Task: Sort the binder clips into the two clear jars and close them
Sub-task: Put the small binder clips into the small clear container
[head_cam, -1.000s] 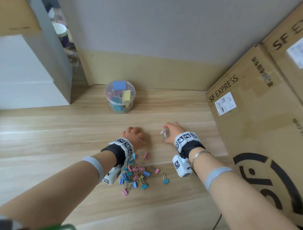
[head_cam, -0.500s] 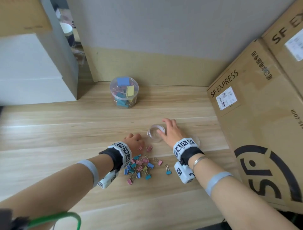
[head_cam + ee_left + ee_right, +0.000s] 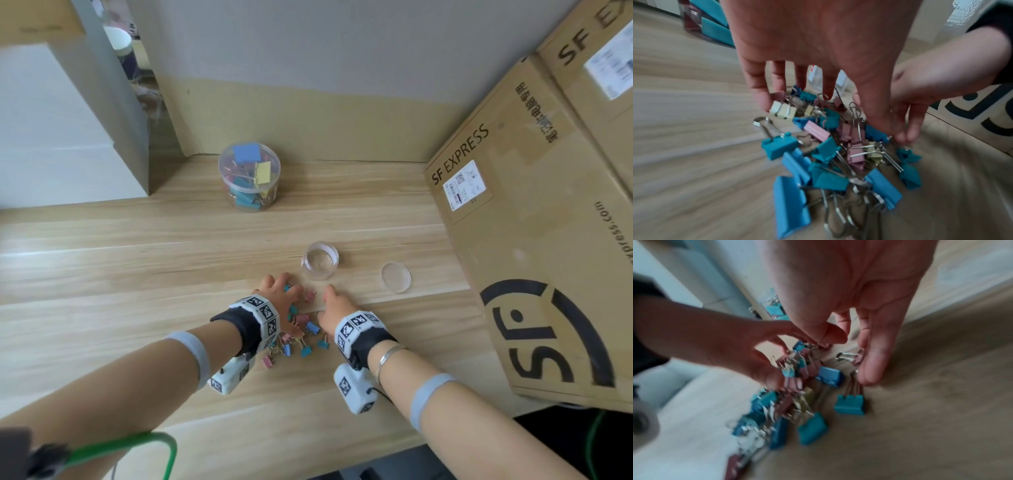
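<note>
A pile of small coloured binder clips point(image 3: 303, 330) lies on the wooden table point(image 3: 137, 274) between my wrists. My left hand point(image 3: 284, 294) hangs over its far left side, and its straight, spread fingers point(image 3: 760, 99) touch the top clips point(image 3: 818, 146). My right hand point(image 3: 329, 299) reaches in from the right; its fingers point(image 3: 871, 369) point down beside a pink clip and its thumb is bent inward. A small clear jar point(image 3: 320, 260) stands empty just beyond the hands, with its lid point(image 3: 396, 277) lying to its right. Further back, a larger clear jar point(image 3: 249, 178) holds big clips.
Big cardboard boxes point(image 3: 534, 219) marked SF EXPRESS crowd the table's right side. At the back left stands a white and grey cabinet point(image 3: 68, 137), with a wall behind. A green cable point(image 3: 137, 445) loops at the lower left.
My right hand has let go of the small jar, which now stands free behind the pile, and has come back to the clips. My left hand has slid onto the pile.
</note>
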`<state>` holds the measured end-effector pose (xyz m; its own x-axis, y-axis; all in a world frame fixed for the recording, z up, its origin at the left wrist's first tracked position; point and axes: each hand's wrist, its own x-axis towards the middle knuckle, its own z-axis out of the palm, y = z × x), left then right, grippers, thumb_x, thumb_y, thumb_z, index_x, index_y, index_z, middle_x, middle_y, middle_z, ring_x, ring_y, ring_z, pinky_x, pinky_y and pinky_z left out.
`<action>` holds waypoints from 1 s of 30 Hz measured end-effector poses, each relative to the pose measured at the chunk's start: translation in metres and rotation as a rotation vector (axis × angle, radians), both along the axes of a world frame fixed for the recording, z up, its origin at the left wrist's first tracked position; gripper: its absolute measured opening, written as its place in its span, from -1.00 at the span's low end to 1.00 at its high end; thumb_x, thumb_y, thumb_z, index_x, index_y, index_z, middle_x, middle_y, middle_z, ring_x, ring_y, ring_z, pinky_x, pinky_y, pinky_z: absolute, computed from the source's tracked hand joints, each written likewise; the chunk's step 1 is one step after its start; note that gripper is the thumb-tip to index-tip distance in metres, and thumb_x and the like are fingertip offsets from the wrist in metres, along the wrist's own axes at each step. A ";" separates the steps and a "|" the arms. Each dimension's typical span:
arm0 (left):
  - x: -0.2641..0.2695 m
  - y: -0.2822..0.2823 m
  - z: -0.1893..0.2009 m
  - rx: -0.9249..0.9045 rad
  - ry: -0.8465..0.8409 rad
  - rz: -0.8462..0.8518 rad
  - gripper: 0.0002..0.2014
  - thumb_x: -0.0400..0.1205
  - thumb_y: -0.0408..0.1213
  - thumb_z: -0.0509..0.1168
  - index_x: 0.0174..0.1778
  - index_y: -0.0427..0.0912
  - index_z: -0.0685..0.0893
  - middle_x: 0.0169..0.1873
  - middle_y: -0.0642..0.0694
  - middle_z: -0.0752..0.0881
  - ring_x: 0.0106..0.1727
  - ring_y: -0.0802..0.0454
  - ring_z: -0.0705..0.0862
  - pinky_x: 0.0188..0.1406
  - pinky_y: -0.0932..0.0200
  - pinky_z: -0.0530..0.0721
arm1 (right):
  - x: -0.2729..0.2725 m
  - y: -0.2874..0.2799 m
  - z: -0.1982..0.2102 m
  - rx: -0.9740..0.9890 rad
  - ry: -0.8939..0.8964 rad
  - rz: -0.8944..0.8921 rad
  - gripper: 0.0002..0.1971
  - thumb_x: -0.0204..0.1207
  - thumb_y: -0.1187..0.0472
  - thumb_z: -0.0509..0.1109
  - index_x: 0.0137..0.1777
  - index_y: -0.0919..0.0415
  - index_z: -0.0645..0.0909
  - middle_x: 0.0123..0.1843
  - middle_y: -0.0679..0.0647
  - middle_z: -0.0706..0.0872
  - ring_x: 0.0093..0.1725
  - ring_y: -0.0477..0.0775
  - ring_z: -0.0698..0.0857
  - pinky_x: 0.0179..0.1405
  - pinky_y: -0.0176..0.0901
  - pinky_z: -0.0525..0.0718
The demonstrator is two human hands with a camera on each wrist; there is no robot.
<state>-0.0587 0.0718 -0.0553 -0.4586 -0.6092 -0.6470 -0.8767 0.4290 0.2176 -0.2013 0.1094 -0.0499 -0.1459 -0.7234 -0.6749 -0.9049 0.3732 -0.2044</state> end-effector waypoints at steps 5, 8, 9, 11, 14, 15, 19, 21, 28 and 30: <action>0.000 0.000 0.002 0.002 -0.089 -0.097 0.07 0.25 0.13 0.53 0.59 0.02 0.06 0.57 -0.07 0.06 0.52 -0.19 0.18 0.30 -0.13 0.61 | -0.003 -0.005 0.006 -0.063 -0.134 0.043 -0.52 0.47 0.22 0.37 0.34 0.21 0.30 0.33 0.21 0.42 -0.07 0.14 0.59 -0.08 -0.09 0.61; 0.000 0.003 0.000 -0.044 -0.119 -0.129 0.07 0.27 0.00 0.57 0.60 0.00 0.06 0.55 -0.07 0.13 0.49 -0.16 0.25 0.25 -0.04 0.65 | -0.010 0.003 0.004 -0.055 -0.039 0.289 -0.05 0.21 -0.12 0.58 0.52 -0.04 0.10 0.46 0.07 0.22 0.08 0.13 0.62 -0.04 0.01 0.71; -0.001 0.005 -0.001 -0.048 -0.115 -0.116 0.05 0.28 -0.04 0.57 0.60 -0.03 0.06 0.53 -0.06 0.16 0.47 -0.15 0.27 0.24 -0.02 0.65 | -0.009 0.007 0.001 -0.051 0.011 0.364 0.08 0.13 -0.20 0.61 0.56 -0.12 0.01 0.52 0.06 0.15 0.19 0.18 0.59 0.02 0.09 0.72; -0.003 0.006 -0.002 -0.041 -0.079 -0.085 -0.01 0.35 -0.09 0.54 0.59 -0.10 0.08 0.49 -0.07 0.22 0.44 -0.14 0.30 0.23 -0.01 0.65 | -0.004 0.013 -0.007 -0.045 0.069 0.428 0.22 0.06 -0.23 0.63 0.58 -0.19 -0.15 0.61 0.06 0.00 0.37 0.29 0.44 0.13 0.18 0.68; -0.004 0.004 -0.002 -0.056 -0.006 -0.054 -0.18 0.47 -0.11 0.44 0.57 -0.15 0.14 0.44 -0.10 0.29 0.40 -0.15 0.34 0.23 0.00 0.65 | 0.007 0.013 -0.015 -0.081 0.012 0.374 0.22 0.11 -0.12 0.65 0.61 -0.12 -0.15 0.61 0.04 -0.01 0.45 0.30 0.34 0.25 0.20 0.61; -0.004 0.003 -0.002 -0.061 0.014 -0.041 -0.23 0.50 -0.13 0.40 0.56 -0.14 0.17 0.43 -0.10 0.31 0.39 -0.15 0.35 0.23 -0.01 0.65 | 0.009 0.011 -0.015 -0.091 -0.032 0.334 0.16 0.16 -0.08 0.64 0.61 -0.08 -0.10 0.60 0.02 0.03 0.45 0.28 0.35 0.30 0.20 0.58; 0.000 -0.003 -0.004 -0.036 0.047 -0.006 -0.39 0.57 -0.13 0.31 0.53 -0.02 0.25 0.44 -0.09 0.32 0.42 -0.19 0.31 0.25 -0.07 0.64 | 0.007 -0.001 -0.016 -0.166 -0.100 0.268 -0.28 0.38 0.08 0.51 0.49 0.06 0.25 0.49 0.06 0.26 0.34 0.25 0.48 0.31 0.11 0.56; 0.000 -0.004 -0.007 -0.037 0.053 -0.006 -0.43 0.59 -0.16 0.28 0.52 0.02 0.26 0.43 -0.10 0.33 0.41 -0.20 0.30 0.24 -0.07 0.64 | 0.005 -0.006 -0.015 -0.199 -0.075 0.293 -0.48 0.44 0.15 0.43 0.38 0.13 0.37 0.42 0.11 0.34 0.28 0.26 0.51 0.24 0.11 0.58; -0.004 -0.006 -0.012 -0.048 0.118 0.004 -0.54 0.62 -0.24 0.24 0.46 0.06 0.38 0.32 -0.14 0.43 0.28 -0.22 0.39 0.20 -0.05 0.64 | 0.000 -0.013 -0.019 -0.242 -0.055 0.319 -0.68 0.51 0.20 0.34 0.25 0.24 0.56 0.28 0.16 0.44 0.19 0.21 0.54 0.12 -0.07 0.54; -0.003 -0.009 -0.011 -0.042 0.141 0.017 -0.60 0.63 -0.15 0.24 0.41 0.04 0.45 0.29 -0.15 0.46 0.24 -0.22 0.43 0.23 -0.03 0.60 | -0.003 -0.013 -0.020 -0.265 -0.092 0.298 -0.77 0.50 0.24 0.35 0.13 0.28 0.60 0.22 0.13 0.46 0.08 0.16 0.57 0.01 -0.13 0.53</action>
